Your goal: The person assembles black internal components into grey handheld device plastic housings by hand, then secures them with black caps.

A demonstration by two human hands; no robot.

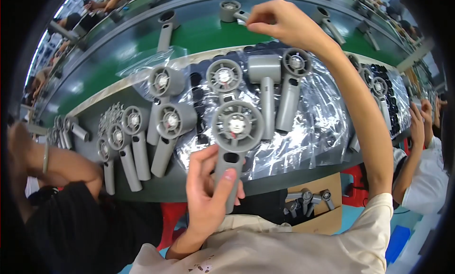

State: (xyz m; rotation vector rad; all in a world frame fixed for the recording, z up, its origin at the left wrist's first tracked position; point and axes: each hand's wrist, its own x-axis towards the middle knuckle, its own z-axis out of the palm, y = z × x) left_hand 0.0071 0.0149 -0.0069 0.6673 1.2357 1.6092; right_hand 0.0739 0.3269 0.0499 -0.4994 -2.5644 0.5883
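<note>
My left hand is wrapped round the handle of a grey handheld fan, held upright above the bench. Its round head faces me, with spokes and a pale centre. My right hand reaches across to the green conveyor belt, fingers curled at the handle of another grey fan; the handle's end is hidden in them. Behind the held fan, more grey fans lie on clear plastic bags. To its left is a group of fans, their handles toward me.
The dark bench carries small metallic parts at left. Other fans lie on the green belt. An open cardboard box with fans stands below the bench. Co-workers sit on both sides, one arm close at left.
</note>
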